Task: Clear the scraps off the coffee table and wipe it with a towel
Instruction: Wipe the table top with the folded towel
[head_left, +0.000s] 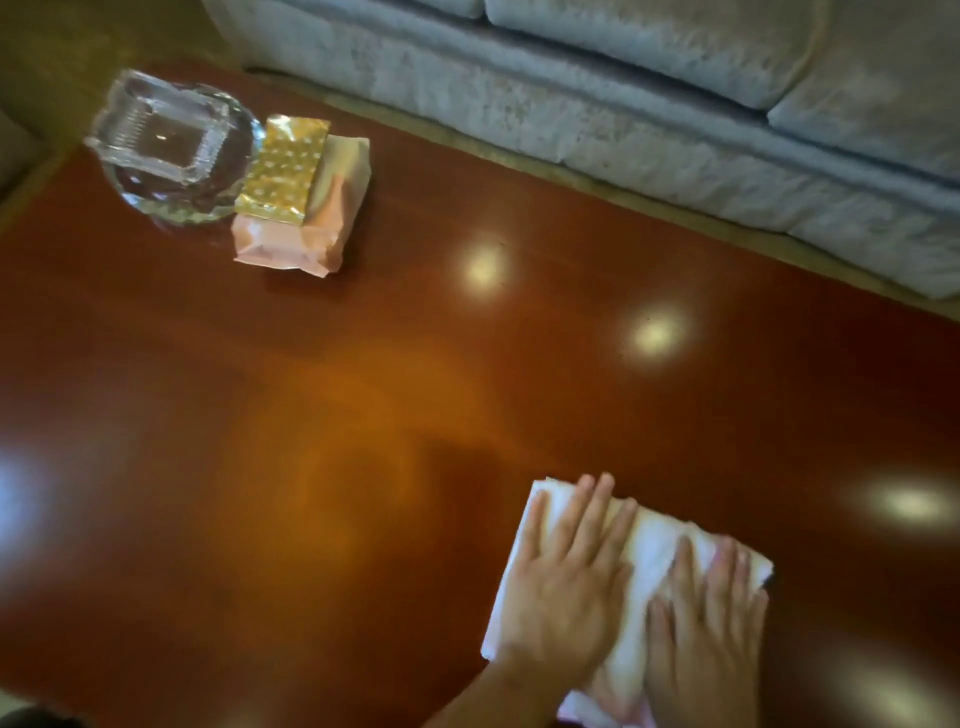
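- The left hand (566, 577) lay flat at the lower right of the frame, fingers straight and a little spread, pressing down on a folded white towel (649, 540). The right hand (711, 613) lay just beside it on the same towel, also flat with straight fingers. Neither hand curled round anything.
- At the upper left stood a glass dish (156, 205) with a clear tray (161, 132) resting on it.
- Touching the dish on its right, a gold packet (283, 171) with pale dots lay on top of a pink packet (301, 234).
- The glossy red-brown bench (363, 415) filled the middle of the frame and showed several bright lamp reflections.
- A grey sofa (623, 104) ran across the upper right, beyond the far edge of the bench.
- The step in hand looked to be the wiping, with the towel at the lower right end of the bench.
- The next move would call for steady downward pressure from both palms while sliding the towel leftward across the wide stretch of the bench.
- Near the dish and packets, it would call for lifting them or wiping round them. Whether the packets counted as scraps could not be told.
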